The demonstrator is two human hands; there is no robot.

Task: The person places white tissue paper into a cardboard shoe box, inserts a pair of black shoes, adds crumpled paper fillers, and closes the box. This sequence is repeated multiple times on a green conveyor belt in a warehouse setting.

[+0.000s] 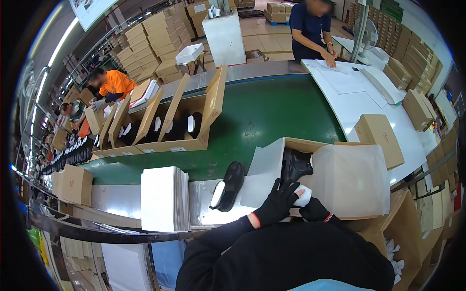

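Note:
My left hand (277, 206), in a black glove with some bare fingertips, bends its fingers around a white paper wad (304, 195). From the other side my right hand (314, 210), gloved in black too, closes on the same wad; its fingertips are partly hidden. Both hands are over the near part of an open cardboard shoebox (306, 143) lined with thin white paper (349, 179). Inside the box, just beyond my left hand, lies a black shoe (295, 165). A second black shoe (232, 182), white paper in its opening, rests left of the box on the metal ledge.
A stack of white sheets (165, 199) stands left on the ledge. Open shoeboxes holding black shoes (174, 145) sit on the green belt (262, 111). A closed box (381, 140) is at the right. A co-worker (313, 29) leans over the white table (335, 82); another wears orange (116, 85).

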